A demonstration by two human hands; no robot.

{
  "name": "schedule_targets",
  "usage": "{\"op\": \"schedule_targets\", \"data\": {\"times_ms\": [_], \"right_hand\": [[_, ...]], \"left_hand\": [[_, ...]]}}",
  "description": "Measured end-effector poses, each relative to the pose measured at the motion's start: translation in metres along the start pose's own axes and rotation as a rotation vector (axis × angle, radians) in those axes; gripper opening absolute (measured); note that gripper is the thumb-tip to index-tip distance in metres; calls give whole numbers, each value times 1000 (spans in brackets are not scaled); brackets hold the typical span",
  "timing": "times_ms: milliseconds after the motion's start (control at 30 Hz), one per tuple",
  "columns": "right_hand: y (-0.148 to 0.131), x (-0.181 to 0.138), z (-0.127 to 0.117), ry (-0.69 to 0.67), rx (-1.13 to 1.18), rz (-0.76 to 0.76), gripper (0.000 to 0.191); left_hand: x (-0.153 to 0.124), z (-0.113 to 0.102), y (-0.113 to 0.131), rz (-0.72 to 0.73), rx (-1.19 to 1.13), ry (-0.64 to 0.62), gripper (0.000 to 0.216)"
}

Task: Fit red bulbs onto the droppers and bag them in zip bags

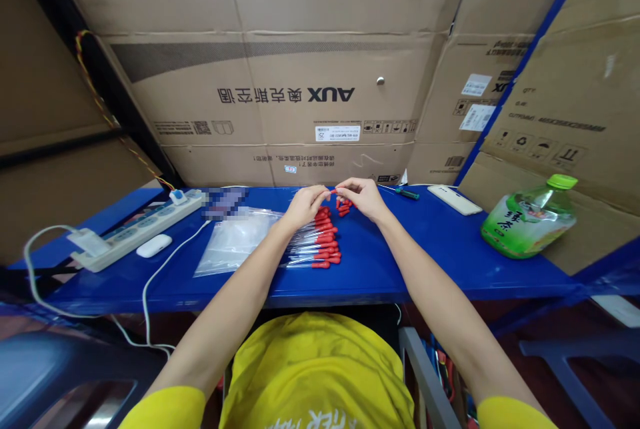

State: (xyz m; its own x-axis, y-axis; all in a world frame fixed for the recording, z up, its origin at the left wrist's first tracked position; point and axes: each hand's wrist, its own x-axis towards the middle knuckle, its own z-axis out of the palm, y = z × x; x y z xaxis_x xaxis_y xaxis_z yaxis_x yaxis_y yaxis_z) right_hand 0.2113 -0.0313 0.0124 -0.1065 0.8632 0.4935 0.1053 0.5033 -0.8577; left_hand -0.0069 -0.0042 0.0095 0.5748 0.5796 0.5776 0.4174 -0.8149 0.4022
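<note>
My left hand (pixel 309 206) is closed in a pinch on a dropper, whose clear tube is mostly hidden by the fingers. Opposite it, the fingertips of my right hand (pixel 364 197) grip the small red rubber bulb (pixel 334 192) at the dropper's end. Just below my left hand, several droppers (pixel 325 246) lie side by side, clear tubes to the left and red bulbs to the right. A few loose red bulbs (pixel 343 208) rest on the table beside my right hand.
Left of the droppers lies a clear plastic bag (pixel 235 236) on the blue table (pixel 425 259). Farther left are a power strip (pixel 143 229) with cables and a white case (pixel 154 246). A screwdriver (pixel 407 194), pale phone (pixel 455 200) and green bottle (pixel 527 219) stand or lie rightward. Cardboard (pixel 280 2) walls the back.
</note>
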Motion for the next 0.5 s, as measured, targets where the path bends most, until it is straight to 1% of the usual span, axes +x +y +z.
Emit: {"op": "schedule_targets", "data": {"times_ms": [167,300,400,500], "right_hand": [[2,1,3,-4,21,2,46],[6,2,7,-7,3,-10,39],[8,2,7,-7,-119,-54,31],[9,1,5,11,-242,-88,22]], "left_hand": [[0,-2,2,-6,-34,6,48],[1,-6,0,-8,-14,-22,48],[1,-9,-4,-36,72,-52,44],[0,-12,-11,-78,164,-30,45]]}}
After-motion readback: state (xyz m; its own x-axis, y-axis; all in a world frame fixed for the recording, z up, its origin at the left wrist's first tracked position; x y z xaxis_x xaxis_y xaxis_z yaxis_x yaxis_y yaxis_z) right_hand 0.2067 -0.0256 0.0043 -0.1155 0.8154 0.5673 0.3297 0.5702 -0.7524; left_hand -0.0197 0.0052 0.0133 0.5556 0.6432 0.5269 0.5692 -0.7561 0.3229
